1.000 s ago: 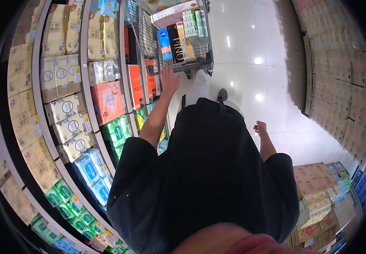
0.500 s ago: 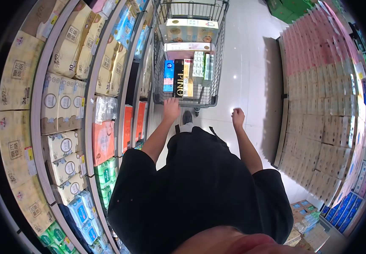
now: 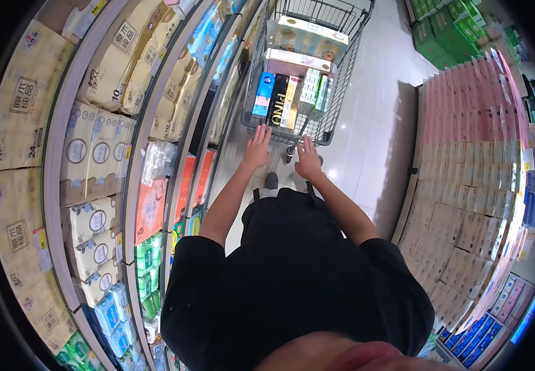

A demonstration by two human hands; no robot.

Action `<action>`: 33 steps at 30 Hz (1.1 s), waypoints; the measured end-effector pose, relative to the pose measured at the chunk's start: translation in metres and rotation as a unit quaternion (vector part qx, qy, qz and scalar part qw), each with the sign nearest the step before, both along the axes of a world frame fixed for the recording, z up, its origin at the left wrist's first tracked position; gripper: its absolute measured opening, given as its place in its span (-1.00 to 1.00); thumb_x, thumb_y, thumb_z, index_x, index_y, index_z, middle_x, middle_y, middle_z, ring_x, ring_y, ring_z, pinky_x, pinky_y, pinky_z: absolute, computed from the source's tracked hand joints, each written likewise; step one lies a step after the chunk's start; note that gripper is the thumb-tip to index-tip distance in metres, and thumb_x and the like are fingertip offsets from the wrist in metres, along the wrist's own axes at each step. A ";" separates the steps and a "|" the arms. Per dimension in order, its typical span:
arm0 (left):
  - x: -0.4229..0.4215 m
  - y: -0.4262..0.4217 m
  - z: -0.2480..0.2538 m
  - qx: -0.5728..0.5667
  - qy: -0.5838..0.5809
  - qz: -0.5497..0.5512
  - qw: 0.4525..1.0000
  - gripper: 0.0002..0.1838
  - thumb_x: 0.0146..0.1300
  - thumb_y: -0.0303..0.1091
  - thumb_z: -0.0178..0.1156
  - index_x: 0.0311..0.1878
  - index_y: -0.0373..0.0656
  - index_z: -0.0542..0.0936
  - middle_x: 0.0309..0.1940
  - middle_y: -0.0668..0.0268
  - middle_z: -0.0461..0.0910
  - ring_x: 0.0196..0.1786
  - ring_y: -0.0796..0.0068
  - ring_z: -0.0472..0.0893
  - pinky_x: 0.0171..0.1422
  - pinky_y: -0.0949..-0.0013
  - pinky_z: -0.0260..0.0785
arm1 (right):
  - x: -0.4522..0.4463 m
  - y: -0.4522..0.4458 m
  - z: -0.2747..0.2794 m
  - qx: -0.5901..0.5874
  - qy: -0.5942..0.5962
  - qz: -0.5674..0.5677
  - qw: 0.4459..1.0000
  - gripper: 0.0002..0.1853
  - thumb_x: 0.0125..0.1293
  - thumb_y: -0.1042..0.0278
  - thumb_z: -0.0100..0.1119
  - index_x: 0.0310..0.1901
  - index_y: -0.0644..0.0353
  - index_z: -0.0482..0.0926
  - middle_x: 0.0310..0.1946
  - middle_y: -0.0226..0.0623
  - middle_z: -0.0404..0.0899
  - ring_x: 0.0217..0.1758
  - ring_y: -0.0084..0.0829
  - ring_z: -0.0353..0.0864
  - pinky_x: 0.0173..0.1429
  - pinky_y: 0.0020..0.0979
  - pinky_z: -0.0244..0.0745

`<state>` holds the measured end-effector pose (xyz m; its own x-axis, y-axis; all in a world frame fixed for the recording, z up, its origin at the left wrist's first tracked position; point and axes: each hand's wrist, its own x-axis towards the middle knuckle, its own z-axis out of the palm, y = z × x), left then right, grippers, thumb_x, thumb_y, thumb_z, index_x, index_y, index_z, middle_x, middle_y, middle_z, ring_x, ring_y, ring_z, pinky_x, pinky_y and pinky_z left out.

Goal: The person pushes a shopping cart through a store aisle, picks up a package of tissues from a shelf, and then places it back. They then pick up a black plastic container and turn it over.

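Note:
A grey wire shopping cart (image 3: 343, 86) stands ahead of me, holding several packages. My left hand (image 3: 257, 149) reaches its near edge at the left, fingers stretched out and lying at the rim. Further right, my right hand (image 3: 307, 162) has its fingers extended and apart, with the tips at or just short of the same edge; contact is unclear. Inside the cart, near my hands, are a blue box (image 3: 264, 93), a black box with gold letters (image 3: 277, 102), a yellow-and-white box (image 3: 290, 105) and green-and-white packs (image 3: 315, 93). Behind them sit a pale pink-white box (image 3: 298, 62) and a larger carton (image 3: 312, 38).
Shelves with tissue packs (image 3: 100, 148) run close along the left. A tall stack of pink and beige packs (image 3: 465, 179) stands on the right, with green boxes (image 3: 444, 34) beyond it. Pale tiled floor (image 3: 366, 136) lies between cart and stack.
My right hand has swung in from the right, its fist opening, to the cart's near edge. The left hand's fingers have stretched out. The cart now appears further right and tilted in view.

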<state>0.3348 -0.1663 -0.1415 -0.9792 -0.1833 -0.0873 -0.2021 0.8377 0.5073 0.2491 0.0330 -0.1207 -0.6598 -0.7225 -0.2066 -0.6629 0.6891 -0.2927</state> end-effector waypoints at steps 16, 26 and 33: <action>-0.120 -0.030 0.005 0.003 -0.121 -0.021 0.992 0.04 -0.02 -0.23 0.27 0.44 -0.28 -0.16 0.43 -0.19 -0.29 0.49 -0.15 -0.25 0.46 0.00 -0.12 | -0.127 -0.019 -0.005 -0.106 -0.125 0.015 0.986 -0.16 0.04 0.41 0.15 0.35 0.39 -0.02 0.39 0.08 -0.03 0.49 -0.01 -0.12 0.46 -0.23 0.02; -0.205 -0.054 0.008 0.016 -0.121 -0.023 0.992 0.05 -0.05 -0.34 0.26 0.46 -0.17 -0.18 0.45 -0.11 -0.31 0.49 -0.14 -0.21 0.39 0.04 0.10 | -0.235 -0.032 -0.008 -0.092 -0.201 0.023 0.975 -0.27 0.09 0.30 0.15 0.31 0.27 0.14 0.38 -0.04 0.06 0.47 -0.10 -0.01 0.34 -0.15 0.23; -0.272 -0.043 0.007 0.020 -0.123 0.024 0.992 0.03 -0.02 -0.39 0.23 0.46 -0.10 -0.18 0.45 -0.13 -0.29 0.48 -0.14 -0.21 0.39 0.07 0.11 | -0.297 -0.032 -0.011 -0.106 -0.049 -0.132 0.984 -0.36 0.01 0.31 0.18 0.19 0.25 0.29 0.35 -0.08 0.11 0.46 -0.16 0.03 0.16 -0.09 0.40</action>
<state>0.0626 -0.2098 -0.1348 -0.9178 -0.2203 -0.3302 -0.3624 0.8047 0.4703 -0.0477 0.0014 -0.1316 -0.8148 -0.5625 -0.1406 -0.4311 0.7499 -0.5019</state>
